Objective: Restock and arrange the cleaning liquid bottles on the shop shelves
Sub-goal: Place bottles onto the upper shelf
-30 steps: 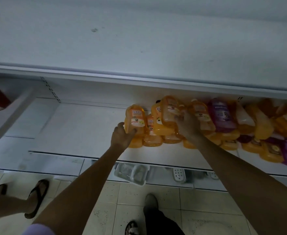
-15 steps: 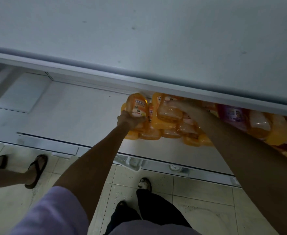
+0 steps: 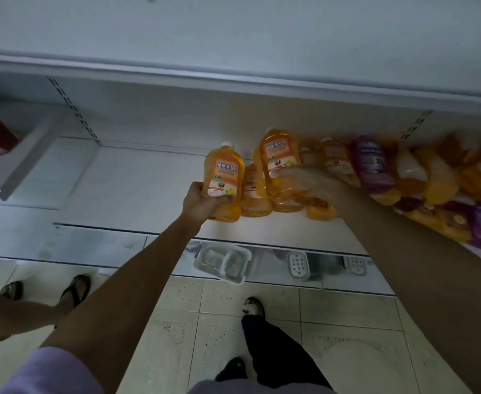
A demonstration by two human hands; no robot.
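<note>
My left hand [image 3: 202,201] grips the lower part of an orange cleaning liquid bottle [image 3: 224,177] with a white cap, at the left end of the row on the white shelf [image 3: 125,194]. My right hand [image 3: 304,182] holds a second orange bottle [image 3: 280,155] just to the right, fingers wrapped round its lower body. A smaller orange bottle [image 3: 253,191] stands between the two. More orange bottles [image 3: 335,160] and purple bottles [image 3: 371,163] crowd the shelf to the right, several leaning.
An upper shelf edge [image 3: 233,81] overhangs the row. Below the shelf front lie clear plastic containers [image 3: 222,261] and white soap dishes [image 3: 299,264]. Another person's sandalled feet [image 3: 74,290] stand at the left on the tiled floor. My own legs [image 3: 273,345] are below.
The view has tilted back down, showing more of the shelf. Both hands still hold their orange bottles; the right-hand bottle now stands taller and more upright.
</note>
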